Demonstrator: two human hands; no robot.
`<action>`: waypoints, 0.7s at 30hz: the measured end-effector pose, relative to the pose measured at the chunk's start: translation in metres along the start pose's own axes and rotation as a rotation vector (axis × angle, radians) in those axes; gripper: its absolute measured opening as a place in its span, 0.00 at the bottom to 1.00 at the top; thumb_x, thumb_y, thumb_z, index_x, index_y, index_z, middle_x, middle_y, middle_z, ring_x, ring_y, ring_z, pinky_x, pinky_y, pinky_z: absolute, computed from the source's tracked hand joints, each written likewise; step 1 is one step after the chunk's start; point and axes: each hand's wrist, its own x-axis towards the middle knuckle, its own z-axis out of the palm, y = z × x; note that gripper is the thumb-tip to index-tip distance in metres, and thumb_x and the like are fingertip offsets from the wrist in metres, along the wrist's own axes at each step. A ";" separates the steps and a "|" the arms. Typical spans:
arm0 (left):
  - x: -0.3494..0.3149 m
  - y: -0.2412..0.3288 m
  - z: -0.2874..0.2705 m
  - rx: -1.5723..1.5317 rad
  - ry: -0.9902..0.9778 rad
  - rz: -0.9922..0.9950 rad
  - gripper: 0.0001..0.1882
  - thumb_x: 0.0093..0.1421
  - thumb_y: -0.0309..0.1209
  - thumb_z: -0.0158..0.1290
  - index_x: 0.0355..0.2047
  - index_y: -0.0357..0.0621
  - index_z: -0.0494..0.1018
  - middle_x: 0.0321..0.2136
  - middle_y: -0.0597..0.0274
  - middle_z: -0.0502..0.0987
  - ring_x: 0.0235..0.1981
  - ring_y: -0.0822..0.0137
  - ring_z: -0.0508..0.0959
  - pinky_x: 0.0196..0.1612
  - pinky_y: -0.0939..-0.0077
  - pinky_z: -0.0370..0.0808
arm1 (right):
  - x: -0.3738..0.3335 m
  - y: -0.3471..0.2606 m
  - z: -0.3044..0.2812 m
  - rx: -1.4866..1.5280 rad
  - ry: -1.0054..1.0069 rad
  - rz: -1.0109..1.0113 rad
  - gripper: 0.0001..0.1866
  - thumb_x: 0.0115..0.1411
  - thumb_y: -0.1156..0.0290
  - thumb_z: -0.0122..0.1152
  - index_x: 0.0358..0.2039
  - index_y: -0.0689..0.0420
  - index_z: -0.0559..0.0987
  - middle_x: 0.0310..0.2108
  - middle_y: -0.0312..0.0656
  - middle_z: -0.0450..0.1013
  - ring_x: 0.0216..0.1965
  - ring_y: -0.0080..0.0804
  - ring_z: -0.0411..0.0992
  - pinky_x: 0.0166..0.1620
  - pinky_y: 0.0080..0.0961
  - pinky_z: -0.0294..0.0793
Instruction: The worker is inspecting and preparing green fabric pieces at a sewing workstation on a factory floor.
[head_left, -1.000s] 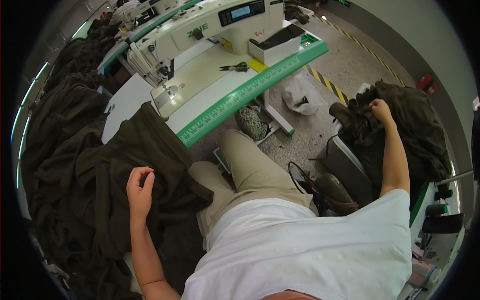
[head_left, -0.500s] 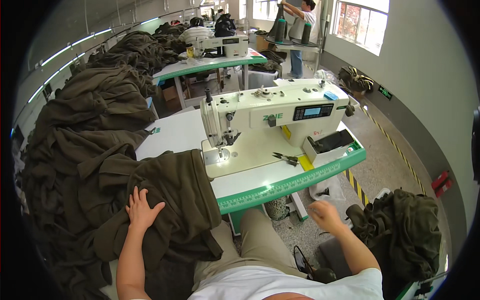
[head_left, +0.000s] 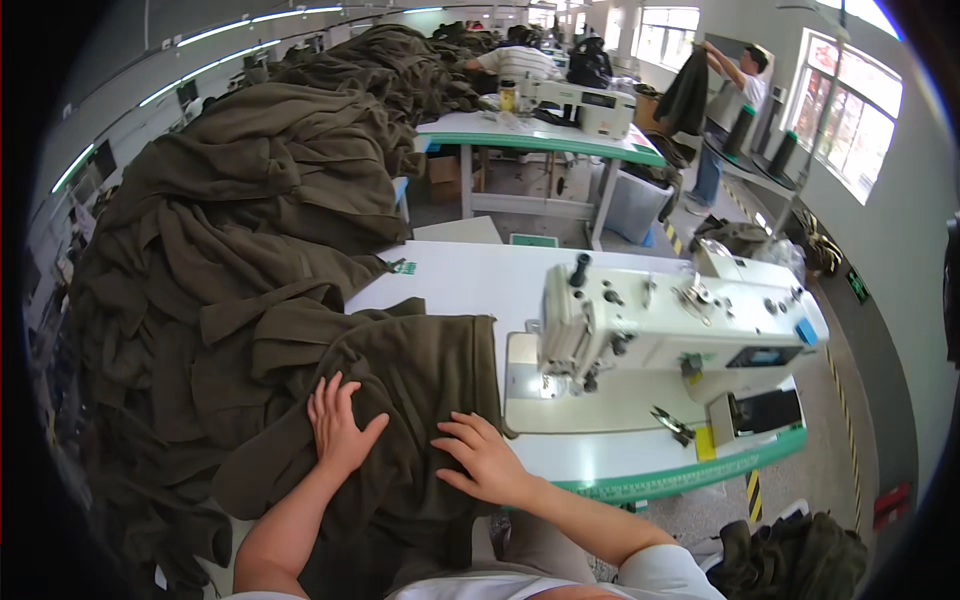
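Left hand (head_left: 345, 435) lies open on brown-green cloth (head_left: 430, 370), fingers spread, not gripping. Right hand (head_left: 487, 465) rests on same cloth, near its right edge, fingers apart, also open. Cloth lies partly over white table (head_left: 450, 272), left of sewing machine (head_left: 690, 335). Small scissors (head_left: 672, 425) lie beside open box (head_left: 757, 418). Big cloth pile (head_left: 270, 170) stands at left.

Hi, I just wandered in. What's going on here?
Someone has both bare hands spread on a piece of dark olive cloth, the left hand farther in and the right hand nearer its hemmed edge. The cloth lies just left of a white sewing machine. A big heap of similar fabric rises at the left. By the windows, another person holds up a dark garment.
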 end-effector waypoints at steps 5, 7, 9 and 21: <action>0.007 0.007 -0.009 -0.081 0.009 0.006 0.36 0.49 0.43 0.58 0.54 0.42 0.58 0.58 0.49 0.55 0.61 0.43 0.52 0.61 0.46 0.46 | 0.008 0.006 -0.007 0.088 -0.036 0.170 0.24 0.49 0.59 0.65 0.45 0.56 0.74 0.50 0.46 0.67 0.56 0.49 0.60 0.58 0.43 0.59; 0.011 0.008 -0.014 -0.072 -0.014 0.042 0.35 0.49 0.44 0.58 0.54 0.44 0.58 0.58 0.48 0.56 0.60 0.42 0.54 0.60 0.44 0.47 | 0.014 0.004 -0.006 0.099 -0.072 0.175 0.24 0.49 0.59 0.65 0.45 0.56 0.74 0.50 0.46 0.67 0.56 0.49 0.61 0.58 0.43 0.60; 0.012 0.006 -0.018 -0.062 -0.011 0.031 0.35 0.49 0.44 0.58 0.54 0.45 0.58 0.57 0.48 0.57 0.59 0.41 0.54 0.60 0.43 0.47 | 0.021 0.003 -0.011 0.061 -0.111 0.188 0.25 0.48 0.58 0.66 0.45 0.56 0.74 0.50 0.46 0.67 0.55 0.49 0.61 0.57 0.43 0.60; 0.015 0.006 -0.035 -0.051 -0.114 -0.046 0.32 0.51 0.47 0.56 0.54 0.53 0.61 0.57 0.51 0.56 0.61 0.44 0.50 0.61 0.44 0.47 | 0.032 -0.014 -0.006 -0.141 -0.238 0.193 0.25 0.50 0.56 0.61 0.46 0.55 0.73 0.52 0.46 0.65 0.58 0.47 0.57 0.60 0.47 0.53</action>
